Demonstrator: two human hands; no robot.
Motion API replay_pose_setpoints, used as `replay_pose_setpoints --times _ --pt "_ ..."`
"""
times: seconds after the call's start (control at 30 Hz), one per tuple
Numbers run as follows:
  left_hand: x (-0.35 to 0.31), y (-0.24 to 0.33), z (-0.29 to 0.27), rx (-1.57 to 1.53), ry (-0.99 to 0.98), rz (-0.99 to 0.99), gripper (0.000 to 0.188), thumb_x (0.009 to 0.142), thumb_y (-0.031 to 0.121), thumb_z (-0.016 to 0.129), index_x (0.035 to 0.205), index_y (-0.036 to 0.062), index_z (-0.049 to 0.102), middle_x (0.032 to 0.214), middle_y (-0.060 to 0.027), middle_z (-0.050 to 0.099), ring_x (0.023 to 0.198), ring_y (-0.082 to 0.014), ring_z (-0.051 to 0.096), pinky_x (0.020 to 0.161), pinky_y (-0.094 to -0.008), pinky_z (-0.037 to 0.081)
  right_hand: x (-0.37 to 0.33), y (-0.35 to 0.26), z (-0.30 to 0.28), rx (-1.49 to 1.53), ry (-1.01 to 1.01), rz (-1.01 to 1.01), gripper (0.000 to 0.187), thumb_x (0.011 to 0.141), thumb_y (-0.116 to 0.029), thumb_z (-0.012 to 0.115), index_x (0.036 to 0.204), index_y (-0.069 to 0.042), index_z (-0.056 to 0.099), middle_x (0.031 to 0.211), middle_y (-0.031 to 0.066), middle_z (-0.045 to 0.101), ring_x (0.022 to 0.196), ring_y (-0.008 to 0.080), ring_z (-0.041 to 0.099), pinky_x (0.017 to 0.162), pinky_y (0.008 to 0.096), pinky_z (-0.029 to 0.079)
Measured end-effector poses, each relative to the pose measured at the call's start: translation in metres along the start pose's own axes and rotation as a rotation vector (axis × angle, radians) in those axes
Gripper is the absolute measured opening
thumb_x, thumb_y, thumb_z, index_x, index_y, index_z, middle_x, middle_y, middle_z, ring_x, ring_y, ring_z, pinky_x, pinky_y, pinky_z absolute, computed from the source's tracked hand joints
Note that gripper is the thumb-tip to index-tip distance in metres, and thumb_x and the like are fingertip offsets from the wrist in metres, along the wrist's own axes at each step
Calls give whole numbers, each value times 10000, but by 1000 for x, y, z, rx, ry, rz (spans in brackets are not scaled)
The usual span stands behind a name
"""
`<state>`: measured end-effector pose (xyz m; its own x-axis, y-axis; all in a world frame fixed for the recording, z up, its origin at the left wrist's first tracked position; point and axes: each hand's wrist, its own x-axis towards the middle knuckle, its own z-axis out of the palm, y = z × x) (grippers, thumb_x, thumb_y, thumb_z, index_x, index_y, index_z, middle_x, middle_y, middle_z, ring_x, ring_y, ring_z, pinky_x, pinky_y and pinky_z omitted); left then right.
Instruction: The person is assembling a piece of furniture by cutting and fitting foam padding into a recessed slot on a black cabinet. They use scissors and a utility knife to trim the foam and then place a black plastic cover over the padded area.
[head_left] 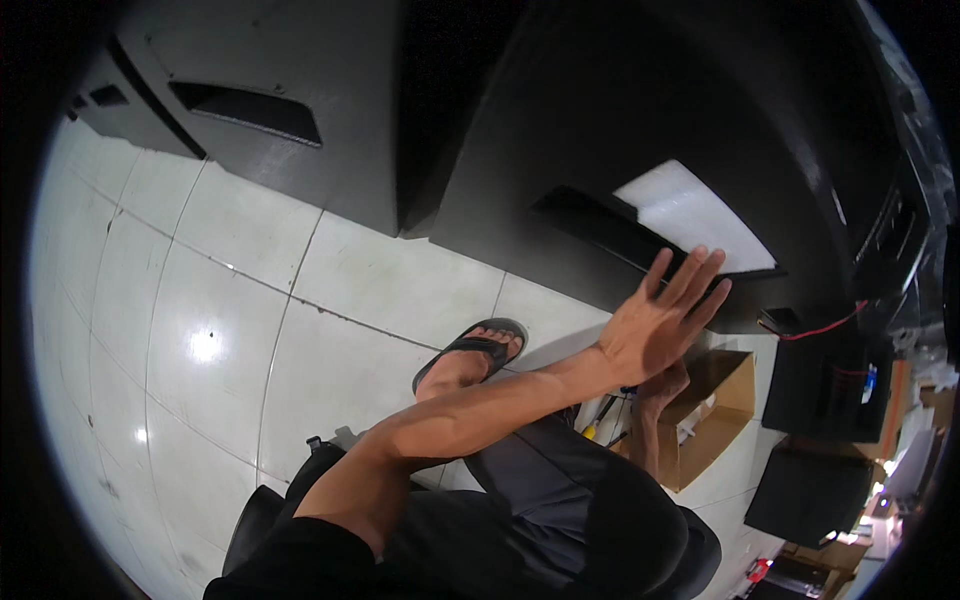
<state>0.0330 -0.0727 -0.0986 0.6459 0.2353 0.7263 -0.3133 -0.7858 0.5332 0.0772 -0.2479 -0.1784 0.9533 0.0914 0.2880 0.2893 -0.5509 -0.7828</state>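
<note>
A white foam-like sheet (695, 215) lies against the black cabinet (560, 130), overlapping its dark recess (590, 220). The left hand (660, 320), its grip released, has 4 fingers extended at the sheet's lower edge. The right hand (660, 392) is partly hidden; I cannot tell its grip. Beside it, 1 topless cardboard box (738, 385) contains white pieces (687, 431).

Counted on the far side: three cabinets (610, 110), one white sheet (700, 215). Counted nearer: one left hand (655, 333), one right hand (662, 388), one carton (745, 383), one sandal (500, 362). Counted to the right: one red wire (826, 327).
</note>
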Motion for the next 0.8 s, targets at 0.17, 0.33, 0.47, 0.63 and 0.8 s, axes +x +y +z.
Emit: replay_pose_setpoints --times 0.17,0.33,0.47,0.63,0.8 --pt "23 -7 -14 240 -54 -85 798 792 215 704 1504 322 359 1594 -246 100 1394 -581 149 1010 -771 204 5 -2 9 220 46 125 229 916 -181 671 876 44 672 671 31 618 521 72 502 482 255 400" --pt "27 -8 -4 552 -53 -94 763 829 265 696 1513 291 358 1569 -303 127 1370 -627 151 1028 -771 163 0 -12 13 238 50 131 232 932 -177 651 893 50 674 688 56 646 518 67 511 482 246 405" --pt "33 8 -9 565 -92 -128 762 826 280 701 1510 238 369 1534 -365 153 1351 -658 142 1032 -775 137 1 -15 13 188 58 173 217 951 -159 624 911 47 678 706 42 650 513 66 509 488 238 416" --pt "35 17 -17 437 14 -111 726 820 249 698 1482 185 406 1517 -388 169 1347 -667 139 1030 -772 121 6 -35 4 329 87 109 198 951 -158 636 925 32 684 700 36 652 510 59 501 482 230 410" --pt "23 7 -33 330 234 -79 700 798 147 720 1403 -25 412 1479 -307 304 1375 -469 301 1102 -613 219 14 -66 -2 346 124 66 203 952 -166 647 989 28 692 718 44 665 513 56 499 479 217 400"
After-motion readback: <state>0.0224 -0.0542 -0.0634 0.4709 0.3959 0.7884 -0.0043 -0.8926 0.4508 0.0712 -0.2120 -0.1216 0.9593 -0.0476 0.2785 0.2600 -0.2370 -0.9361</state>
